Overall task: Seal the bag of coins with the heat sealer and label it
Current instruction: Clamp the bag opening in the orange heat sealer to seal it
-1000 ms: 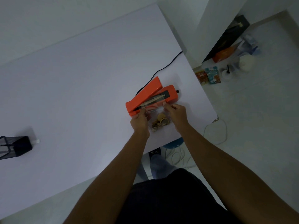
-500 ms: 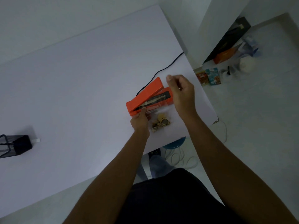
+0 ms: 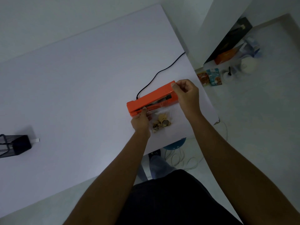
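1. head view: orange heat sealer (image 3: 151, 99) lies on the white tabletop (image 3: 73, 86), lid partly raised
2. right hand (image 3: 186, 93) has its grip closed on the lid's far end
3. left hand (image 3: 140, 121) pinches the clear bag (image 3: 162, 117), mouth in the sealer
4. coins (image 3: 162, 124) sit low in the bag

orange heat sealer (image 3: 151, 99), black cord (image 3: 159, 73), white table (image 3: 81, 78)
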Demonstrator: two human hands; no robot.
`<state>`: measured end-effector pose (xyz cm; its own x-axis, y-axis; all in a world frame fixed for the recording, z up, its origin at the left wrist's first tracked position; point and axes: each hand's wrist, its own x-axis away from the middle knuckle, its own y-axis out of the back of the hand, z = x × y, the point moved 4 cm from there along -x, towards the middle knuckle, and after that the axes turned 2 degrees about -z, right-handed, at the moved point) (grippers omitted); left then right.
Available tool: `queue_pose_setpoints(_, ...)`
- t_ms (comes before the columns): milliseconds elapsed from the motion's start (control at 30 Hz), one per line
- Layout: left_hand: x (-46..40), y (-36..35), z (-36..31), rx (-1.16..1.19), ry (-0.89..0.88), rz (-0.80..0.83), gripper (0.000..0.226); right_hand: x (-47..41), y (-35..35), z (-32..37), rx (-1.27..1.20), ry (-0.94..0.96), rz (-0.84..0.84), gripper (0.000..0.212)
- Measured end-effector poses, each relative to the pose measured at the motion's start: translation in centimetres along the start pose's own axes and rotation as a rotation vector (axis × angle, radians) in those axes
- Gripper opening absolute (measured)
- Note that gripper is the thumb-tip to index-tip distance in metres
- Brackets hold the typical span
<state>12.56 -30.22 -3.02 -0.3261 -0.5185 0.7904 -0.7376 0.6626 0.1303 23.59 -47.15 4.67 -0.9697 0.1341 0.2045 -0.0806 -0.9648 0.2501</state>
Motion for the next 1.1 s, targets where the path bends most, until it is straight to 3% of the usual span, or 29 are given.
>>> queue_pose_setpoints(200, 0.1, -0.1, 0.2, 0.0, -0.006, -0.005, 0.012, -1.3, 0.3, -4.1, -0.002, -0.168, 0.001, 0.024)
queue_pose_setpoints(500, 0.4, -0.1, 0.0, 0.032, -0.002, 0.002, 0.021, -1.5, 0.2, -5.6, -0.106, -0.325, 0.009, 0.013)
queue_pose_setpoints(833, 0.7, 0.0, 0.2, 0.029, -0.007, -0.006, 0.01, -1.2, 0.8, -5.7, -0.132, -0.546, 0.0, 0.015)
queue_pose_setpoints(1100, 0.9, 0.0, 0.1, 0.026, -0.021, -0.005, 0.012, -1.0, 0.8, -5.6, -0.172, -0.606, 0.011, 0.021)
